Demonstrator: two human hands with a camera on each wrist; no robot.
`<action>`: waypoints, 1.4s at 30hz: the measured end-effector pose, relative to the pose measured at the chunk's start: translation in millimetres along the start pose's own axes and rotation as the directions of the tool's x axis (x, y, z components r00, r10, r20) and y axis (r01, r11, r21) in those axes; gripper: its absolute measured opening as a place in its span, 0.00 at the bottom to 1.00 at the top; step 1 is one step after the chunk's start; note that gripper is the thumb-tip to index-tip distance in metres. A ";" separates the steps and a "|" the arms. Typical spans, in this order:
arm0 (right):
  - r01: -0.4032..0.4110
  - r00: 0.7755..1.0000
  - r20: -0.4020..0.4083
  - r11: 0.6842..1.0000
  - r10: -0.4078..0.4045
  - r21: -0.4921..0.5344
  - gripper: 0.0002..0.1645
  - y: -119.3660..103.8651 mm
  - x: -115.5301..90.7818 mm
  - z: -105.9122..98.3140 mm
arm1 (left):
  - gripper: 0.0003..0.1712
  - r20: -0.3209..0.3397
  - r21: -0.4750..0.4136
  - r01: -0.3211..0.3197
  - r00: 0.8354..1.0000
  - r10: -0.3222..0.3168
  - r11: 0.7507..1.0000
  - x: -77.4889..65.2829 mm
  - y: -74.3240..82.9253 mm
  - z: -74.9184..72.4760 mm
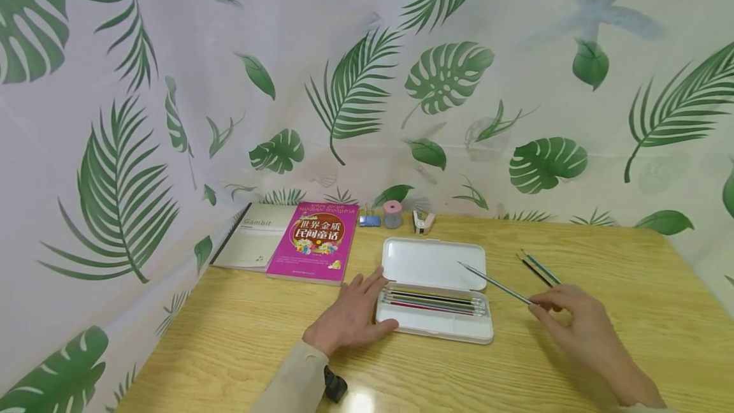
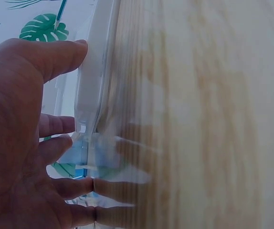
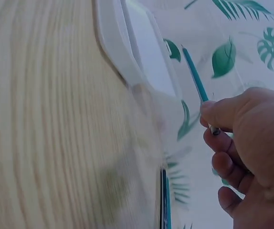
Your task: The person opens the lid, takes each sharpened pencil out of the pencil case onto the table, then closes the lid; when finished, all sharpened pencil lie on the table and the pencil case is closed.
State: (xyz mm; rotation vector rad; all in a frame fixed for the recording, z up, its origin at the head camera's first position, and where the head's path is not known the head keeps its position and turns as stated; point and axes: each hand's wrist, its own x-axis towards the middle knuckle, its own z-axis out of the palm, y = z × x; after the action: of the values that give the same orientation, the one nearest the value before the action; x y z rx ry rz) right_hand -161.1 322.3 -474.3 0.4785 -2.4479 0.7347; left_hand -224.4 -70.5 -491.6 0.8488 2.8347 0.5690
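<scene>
Case (image 1: 415,324): lay open on the table (image 1: 229,349), lid (image 1: 432,260) back; pencils (image 1: 432,298) lay side by side in it;
Right hand (image 1: 580,330): pinched a teal pencil (image 1: 494,283) near one end, thumb against fingers; the pencil was aloft, its far end across the lid in the head view;
Left hand (image 1: 351,317): fingers extended, grasping nothing; it rested at the case's left edge, though which fingers touched was hard to tell;
Loose pencils (image 1: 543,268): lay on the table right of the case;
Book (image 1: 281,266): lay left of the case, beside a notebook (image 1: 252,241).
</scene>
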 end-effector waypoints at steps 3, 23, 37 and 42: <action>-0.098 0.995 -0.011 0.994 0.098 -0.038 0.07 9.9 -5.2 -12.8 | 0.48 -0.002 0.000 -0.006 1.000 0.006 1.000 0.2 -0.1 -0.4; -0.286 0.944 0.089 0.924 0.317 -0.254 0.04 45.6 -33.9 -21.2 | 0.48 0.000 -0.007 -0.006 1.000 0.006 1.000 -0.6 -0.4 -0.2; -0.307 0.901 0.212 0.902 0.378 -0.304 0.07 48.0 -27.2 -22.2 | 0.47 -0.004 0.005 -0.005 1.000 0.005 1.000 -1.0 0.8 -0.4; -0.298 0.904 0.214 0.905 0.369 -0.303 0.08 48.0 -27.3 -21.9 | 0.48 -0.002 0.011 -0.006 1.000 0.006 1.000 -0.6 1.4 -1.3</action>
State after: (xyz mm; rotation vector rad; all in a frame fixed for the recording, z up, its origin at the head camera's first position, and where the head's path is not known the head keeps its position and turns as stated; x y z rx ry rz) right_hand -153.3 377.8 -493.8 0.0473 -2.8740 0.4839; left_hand -223.5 -70.1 -489.8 0.8592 2.8411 0.5557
